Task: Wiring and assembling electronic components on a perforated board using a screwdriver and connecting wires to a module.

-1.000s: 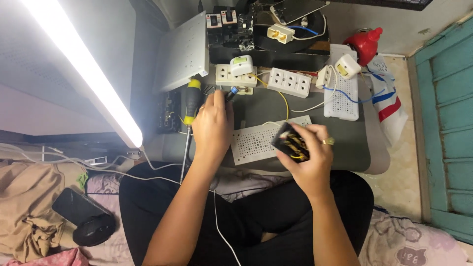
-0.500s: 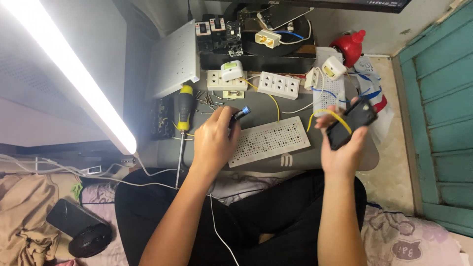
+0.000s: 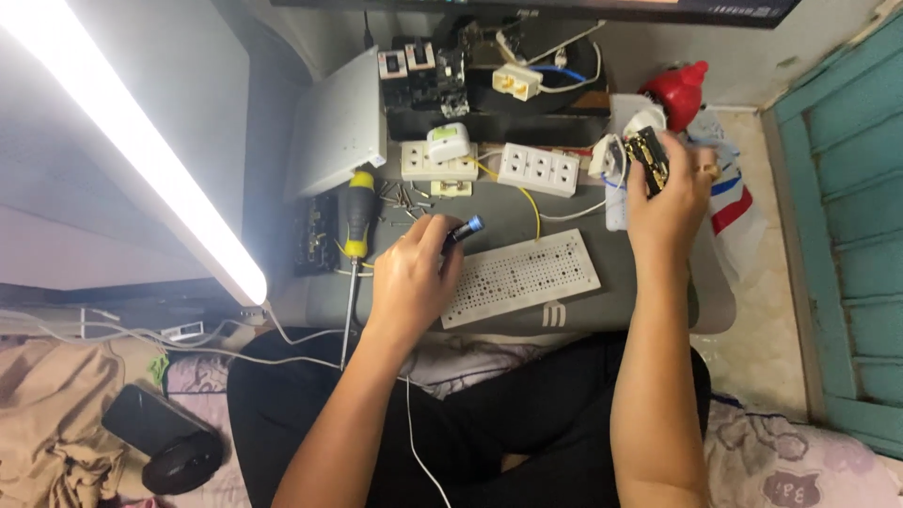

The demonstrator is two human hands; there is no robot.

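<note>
My left hand (image 3: 412,277) rests on the grey lap desk (image 3: 658,301), closed around a small dark tool with a blue tip (image 3: 463,231). My right hand (image 3: 670,202) is raised at the desk's far right corner and grips a black socket module with yellow wires (image 3: 649,160). A white perforated board (image 3: 527,275) lies flat between the two hands. Beside my left hand lies a yellow and black screwdriver (image 3: 356,218).
White socket strips (image 3: 540,169) and a white plug block (image 3: 448,143) sit at the desk's far edge, with loose screws (image 3: 404,196) nearby. A white panel (image 3: 339,127), a lit tube lamp (image 3: 141,141), a red object (image 3: 679,92) and a teal door (image 3: 847,235) surround the desk.
My right hand has carried the black module from over the perforated board out to the far right and away from me. My left hand has stayed over the desk, drawing back slightly.
</note>
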